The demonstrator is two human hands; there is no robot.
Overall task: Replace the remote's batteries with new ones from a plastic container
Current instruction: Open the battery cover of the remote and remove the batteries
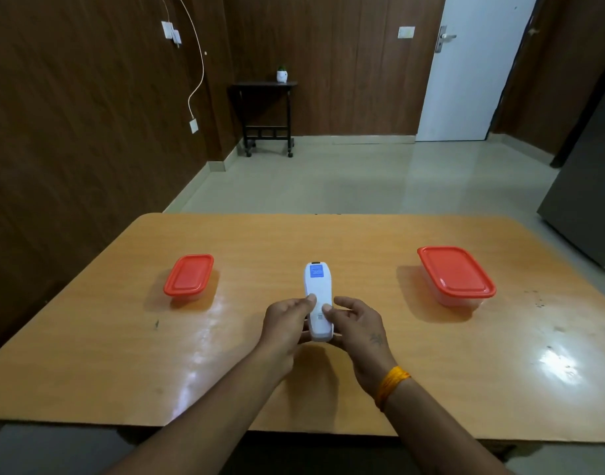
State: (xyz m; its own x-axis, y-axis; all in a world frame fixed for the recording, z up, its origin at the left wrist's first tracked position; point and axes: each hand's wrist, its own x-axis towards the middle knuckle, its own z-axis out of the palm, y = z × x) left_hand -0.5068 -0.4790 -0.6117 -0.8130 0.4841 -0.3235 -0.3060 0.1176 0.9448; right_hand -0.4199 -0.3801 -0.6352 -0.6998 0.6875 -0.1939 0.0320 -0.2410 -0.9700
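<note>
A white remote [318, 289] is held back side up over the middle of the wooden table [294, 378], with a blue label near its far end. My left hand [285, 323] grips its near half from the left, thumb pressed on the back cover. My right hand [357, 325] grips it from the right, thumb also on the cover. A small clear plastic container with a red lid [190, 275] sits to the left. A larger red-lidded container [456, 274] sits to the right. Both lids are on and their contents are hidden.
Beyond the table's far edge lies a tiled floor with a small dark side table [265, 114] holding a potted plant by the wood-panelled wall. A white door [465, 80] is at the back right, and a grey cabinet [589, 200] stands right of the table.
</note>
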